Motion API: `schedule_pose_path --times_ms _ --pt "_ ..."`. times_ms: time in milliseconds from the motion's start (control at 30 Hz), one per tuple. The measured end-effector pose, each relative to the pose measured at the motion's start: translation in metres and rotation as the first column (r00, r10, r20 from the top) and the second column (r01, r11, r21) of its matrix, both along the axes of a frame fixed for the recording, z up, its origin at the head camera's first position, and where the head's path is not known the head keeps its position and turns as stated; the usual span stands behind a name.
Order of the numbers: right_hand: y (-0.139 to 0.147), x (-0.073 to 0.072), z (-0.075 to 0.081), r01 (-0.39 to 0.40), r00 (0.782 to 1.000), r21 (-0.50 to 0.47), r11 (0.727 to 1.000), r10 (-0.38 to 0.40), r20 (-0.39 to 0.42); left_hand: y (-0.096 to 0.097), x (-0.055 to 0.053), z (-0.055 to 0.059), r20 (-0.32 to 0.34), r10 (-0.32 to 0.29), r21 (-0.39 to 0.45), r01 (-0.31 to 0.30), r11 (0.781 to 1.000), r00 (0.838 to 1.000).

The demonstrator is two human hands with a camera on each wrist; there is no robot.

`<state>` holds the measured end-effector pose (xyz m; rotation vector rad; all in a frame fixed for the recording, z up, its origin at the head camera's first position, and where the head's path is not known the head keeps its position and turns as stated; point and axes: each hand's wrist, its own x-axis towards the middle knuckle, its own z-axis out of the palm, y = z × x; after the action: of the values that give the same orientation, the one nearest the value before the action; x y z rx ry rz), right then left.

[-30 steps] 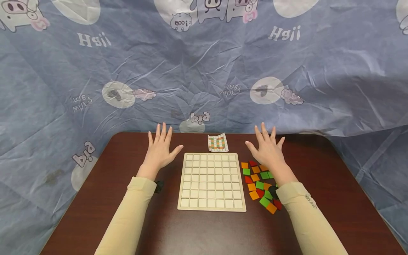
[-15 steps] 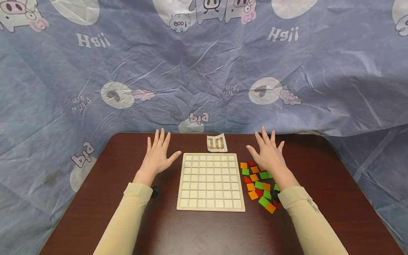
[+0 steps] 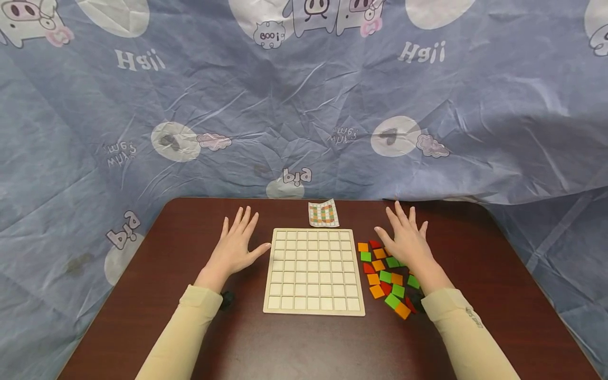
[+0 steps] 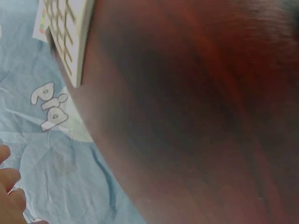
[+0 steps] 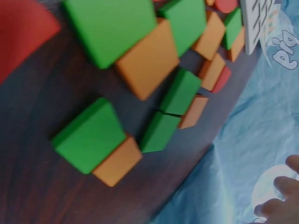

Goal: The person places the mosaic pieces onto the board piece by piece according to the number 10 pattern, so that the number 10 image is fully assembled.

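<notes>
In the head view a pale square board [image 3: 314, 272] with a grid of shallow cells lies mid-table, no piece in its cells. To its left my left hand [image 3: 234, 247] is held with fingers spread, its thumb tip near the board's left edge. My right hand [image 3: 409, 245], fingers likewise spread and holding nothing, hovers over the far part of a loose group of green, orange and red tiles [image 3: 385, 276], hiding some of them. Up close in the right wrist view are thick green tiles [image 5: 91, 135] and orange tiles [image 5: 150, 59].
A small creased paper [image 3: 323, 214] printed with a coloured grid lies behind the board. The dark brown table [image 3: 285, 345] ends at a blue patterned cloth [image 3: 266, 105] hanging behind it. Dark wrist cameras sit under both wrists.
Both hands have drawn back a little towards the near side, fingers still spread. More of the tiles near the right wrist now show. Board, paper and tiles have stayed put.
</notes>
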<state>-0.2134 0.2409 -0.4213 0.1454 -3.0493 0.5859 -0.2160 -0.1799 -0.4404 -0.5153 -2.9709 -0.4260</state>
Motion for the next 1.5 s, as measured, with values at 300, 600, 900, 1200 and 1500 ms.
schedule_pose_path --times_ms 300,600,900,1200,1500 --pt "0.007 0.006 -0.012 -0.002 1.0 -0.01 1.0 0.003 0.026 -0.002 0.014 -0.011 0.015 -0.023 0.012 0.023 1.0 1.0" --pt "0.01 0.009 -0.029 0.002 0.999 0.005 1.0 -0.002 0.035 0.001 0.032 -0.023 0.095 -0.044 0.059 0.039 0.997 0.995" --pt "0.016 0.007 -0.038 0.054 0.998 -0.07 0.996 -0.052 0.025 0.008 0.043 -0.037 0.161 -0.065 0.048 0.058 0.997 0.985" --pt "0.018 0.002 -0.041 0.064 0.996 -0.121 0.991 -0.055 0.073 0.014 0.051 -0.041 0.137 -0.1 0.056 0.093 0.994 0.985" --pt "0.018 -0.002 -0.041 0.063 0.992 -0.133 0.989 -0.048 0.114 0.011 0.054 -0.046 0.291 -0.111 0.126 0.078 0.989 0.95"
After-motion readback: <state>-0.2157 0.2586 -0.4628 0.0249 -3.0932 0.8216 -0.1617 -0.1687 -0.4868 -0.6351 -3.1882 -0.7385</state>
